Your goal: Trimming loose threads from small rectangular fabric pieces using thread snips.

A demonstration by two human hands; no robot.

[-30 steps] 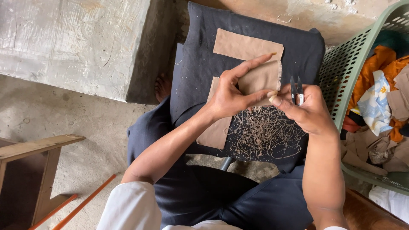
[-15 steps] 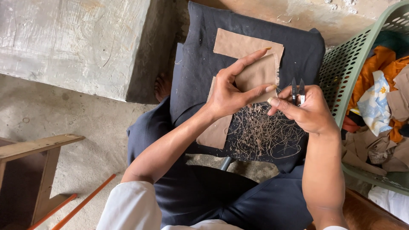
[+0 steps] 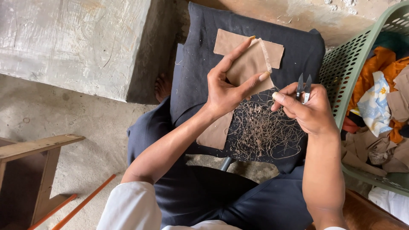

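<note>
My left hand (image 3: 226,85) holds up a small brown fabric piece (image 3: 249,66) with a frayed edge, pinched between thumb and fingers. My right hand (image 3: 309,110) grips small thread snips (image 3: 303,87), blades pointing up, a little to the right of the fabric. Both hands hover over a dark cloth (image 3: 200,55) spread on my lap. On it lie two more brown fabric pieces (image 3: 226,42) (image 3: 215,134) and a tangled heap of cut brown threads (image 3: 266,130).
A green plastic laundry basket (image 3: 341,72) at the right holds orange, patterned and brown cloth scraps. A concrete block (image 3: 72,42) stands at the upper left. A wooden stool (image 3: 30,170) with orange bars is at the lower left. A bare foot (image 3: 162,87) shows beside the dark cloth.
My left hand has lifted and turned the brown fabric piece slightly upward. My right hand with the snips has shifted a little away from the fabric.
</note>
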